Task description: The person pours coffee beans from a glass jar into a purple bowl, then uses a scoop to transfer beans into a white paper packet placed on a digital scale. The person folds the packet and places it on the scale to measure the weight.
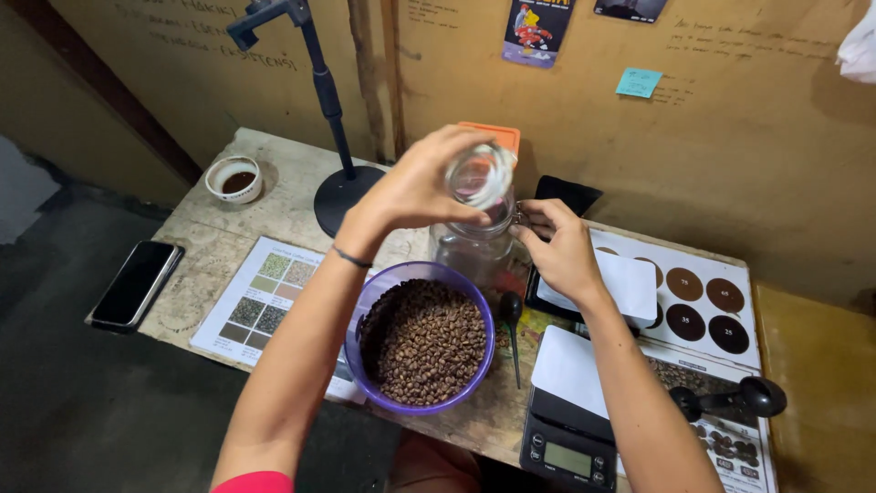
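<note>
While glass lid [481, 175] is gripped in left hand [422, 187] above glass jar [473, 245], jar clasp is pinched by right hand [558, 248], mid-surface toward back edge. Risk judged: lid slipped, dropped into purple bowl [376, 294] of beans [427, 340].

On the table [210, 246], a bowl [370, 301] of coffee beans [427, 340] sits at the near edge, with a jar [474, 246] just behind it. A phone [135, 283] lies far left, a cup [234, 178] behind it. A scale [570, 429] sits right of the bowl, a spoon [511, 319] between them.
</note>
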